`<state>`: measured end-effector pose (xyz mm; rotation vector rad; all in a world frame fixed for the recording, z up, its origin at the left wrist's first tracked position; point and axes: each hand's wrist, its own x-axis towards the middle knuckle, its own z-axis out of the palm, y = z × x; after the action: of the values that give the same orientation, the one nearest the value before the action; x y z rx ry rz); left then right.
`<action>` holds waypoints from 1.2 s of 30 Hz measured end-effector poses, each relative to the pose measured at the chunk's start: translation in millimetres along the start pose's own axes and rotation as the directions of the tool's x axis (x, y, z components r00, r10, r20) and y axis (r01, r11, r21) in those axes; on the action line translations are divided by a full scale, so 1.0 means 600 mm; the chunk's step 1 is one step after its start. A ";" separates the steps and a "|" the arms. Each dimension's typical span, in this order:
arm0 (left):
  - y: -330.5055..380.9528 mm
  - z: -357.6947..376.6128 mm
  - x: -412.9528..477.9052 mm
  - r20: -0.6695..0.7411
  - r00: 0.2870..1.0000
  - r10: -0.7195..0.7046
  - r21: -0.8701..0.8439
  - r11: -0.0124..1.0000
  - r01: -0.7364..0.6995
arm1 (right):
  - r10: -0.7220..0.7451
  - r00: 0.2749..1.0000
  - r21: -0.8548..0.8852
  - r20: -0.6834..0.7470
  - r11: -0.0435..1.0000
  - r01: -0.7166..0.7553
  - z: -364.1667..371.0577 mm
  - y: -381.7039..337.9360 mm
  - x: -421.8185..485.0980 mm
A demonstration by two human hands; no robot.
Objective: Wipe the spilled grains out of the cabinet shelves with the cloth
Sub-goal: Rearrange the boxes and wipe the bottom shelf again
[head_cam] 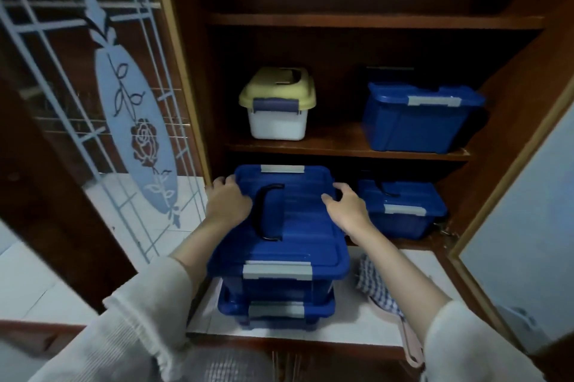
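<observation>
A: Head view. What is gripped?
B: A large blue plastic box with a black lid handle (279,226) is gripped at both sides of its lid. The left hand (228,199) is curled over the lid's far left rim. The right hand (348,206) is curled over the right rim, thumb laid on top.
A: Where is it held?
B: In front of the lowest opening of the dark wooden cabinet (512,86), directly above a second blue plastic box (276,310) set on the white bottom panel (357,325). Contact between the two cannot be told.
A: The cloth?
B: The blue-and-white checked cloth (375,285) is laid on the white bottom panel, just right of the two boxes, partly hidden under the right forearm. A pink plastic handle (411,347) is seen beside it.
A: Shelves?
B: On the middle shelf (335,142) a white box with a yellow lid (278,102) is set at left and a deep blue lidded box (419,117) at right. A smaller blue box (403,207) is set lower right, behind the right hand. A glass door with a frosted rose (136,133) is swung open at left.
</observation>
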<state>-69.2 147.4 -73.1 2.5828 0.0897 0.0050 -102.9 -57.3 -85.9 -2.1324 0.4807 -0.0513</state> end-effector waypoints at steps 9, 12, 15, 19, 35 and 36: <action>-0.049 0.012 0.004 0.101 0.992 -0.072 -0.200 0.976 0.091 | -0.015 0.998 0.019 -0.059 1.000 0.017 0.026 0.012 0.016; -0.049 0.014 0.003 0.102 0.992 -0.077 -0.220 0.971 0.098 | -0.010 0.998 0.050 -0.066 0.999 0.014 0.027 0.012 0.016; -0.044 0.009 0.004 0.103 0.991 -0.081 -0.240 0.965 0.104 | -0.012 0.997 0.108 -0.080 0.994 0.020 0.026 0.012 0.014; -0.030 -0.012 0.006 0.125 0.989 -0.077 -0.243 0.964 0.106 | -0.036 0.993 0.153 -0.111 0.987 0.053 0.021 0.009 0.003; 0.106 -0.250 -0.056 -0.105 0.993 0.054 -0.730 0.674 -0.114 | -0.223 0.940 0.568 -0.259 0.752 0.335 -0.191 -0.183 -0.092; 0.114 -0.262 -0.057 -0.121 0.991 0.055 -0.754 0.644 -0.128 | -0.248 0.929 0.573 -0.275 0.733 0.366 -0.202 -0.196 -0.093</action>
<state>-102.6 170.3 97.1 1.7190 -0.0167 0.1622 -143.2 -74.0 86.6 -1.5302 0.1619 -0.5311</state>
